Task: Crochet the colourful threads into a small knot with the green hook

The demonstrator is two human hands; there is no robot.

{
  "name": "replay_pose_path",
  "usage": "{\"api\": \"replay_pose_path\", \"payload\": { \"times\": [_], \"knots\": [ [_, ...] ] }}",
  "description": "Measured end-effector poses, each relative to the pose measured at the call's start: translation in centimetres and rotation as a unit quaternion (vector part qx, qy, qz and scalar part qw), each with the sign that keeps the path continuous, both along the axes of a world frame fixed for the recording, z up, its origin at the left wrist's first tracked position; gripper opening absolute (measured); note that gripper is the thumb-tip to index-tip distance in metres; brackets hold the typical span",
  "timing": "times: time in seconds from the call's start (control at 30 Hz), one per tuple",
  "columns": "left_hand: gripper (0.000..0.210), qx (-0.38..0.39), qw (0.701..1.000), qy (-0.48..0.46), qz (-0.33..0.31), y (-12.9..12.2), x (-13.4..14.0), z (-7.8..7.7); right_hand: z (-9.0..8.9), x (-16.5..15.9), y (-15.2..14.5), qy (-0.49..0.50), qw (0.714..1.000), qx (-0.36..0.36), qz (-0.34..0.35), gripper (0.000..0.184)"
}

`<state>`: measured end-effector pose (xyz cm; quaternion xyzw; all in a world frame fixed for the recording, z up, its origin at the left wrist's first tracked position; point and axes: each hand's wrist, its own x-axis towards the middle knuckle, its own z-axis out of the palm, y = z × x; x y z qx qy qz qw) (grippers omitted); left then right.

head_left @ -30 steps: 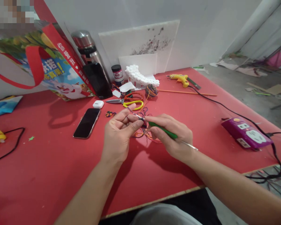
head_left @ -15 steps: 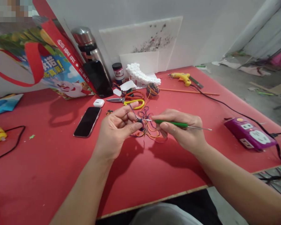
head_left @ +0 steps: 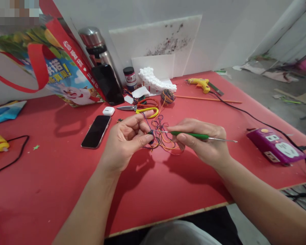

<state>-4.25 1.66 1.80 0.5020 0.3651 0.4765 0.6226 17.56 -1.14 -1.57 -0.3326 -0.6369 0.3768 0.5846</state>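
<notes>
Between thumb and fingers, my left hand (head_left: pixel 129 137) pinches a small dark crocheted piece (head_left: pixel 151 136). A strand of dark yarn runs from it up over the raised left index finger. My right hand (head_left: pixel 202 139) grips the green handle of a crochet hook (head_left: pixel 191 134), whose thin metal tip reaches left to the dark piece. Whether the tip sits inside a stitch is too small to tell. Loose orange and purple yarn (head_left: pixel 165 139) lies in loops on the table behind and below the hands, leading back to a multicoloured yarn ball (head_left: pixel 168 97).
Scissors (head_left: pixel 142 109) lie behind my left hand, beside a phone (head_left: pixel 96 132) and a white earbud case (head_left: pixel 108 111). A yellow glue gun (head_left: pixel 200 84), an orange stick (head_left: pixel 209 99) and a purple power strip (head_left: pixel 275 146) are to the right. A thermos (head_left: pixel 97 47) and gift bag (head_left: pixel 66 78) stand at the back left.
The crochet hook and my right hand have shifted slightly right, so the hook's tip is a little farther drawn from the dark piece. The left hand keeps its pinch.
</notes>
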Motion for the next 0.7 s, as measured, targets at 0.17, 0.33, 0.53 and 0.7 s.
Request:
{"api": "replay_pose_path", "payload": {
  "times": [0.17, 0.33, 0.53, 0.7],
  "knots": [
    [0.043, -0.015, 0.999, -0.013, -0.037, 0.0, -0.5, 0.0, 0.3, 0.3, 0.2, -0.002, 1.0, 0.019, 0.024, 0.013],
    [0.043, -0.037, 0.991, -0.035, -0.122, 0.3, -1.1, -0.3, 0.5, 0.9, 0.3, 0.039, 0.997, -0.008, 0.073, 0.012],
    [0.047, -0.051, 0.976, -0.07, -0.202, 0.5, -1.1, -0.7, 1.0, 1.3, 0.4, 0.079, 0.985, -0.071, 0.133, 0.011],
    [0.046, -0.056, 0.972, -0.066, -0.218, 0.6, -1.2, -0.7, 1.0, 1.5, 0.3, 0.097, 0.98, -0.087, 0.153, 0.011]
  ]
}}
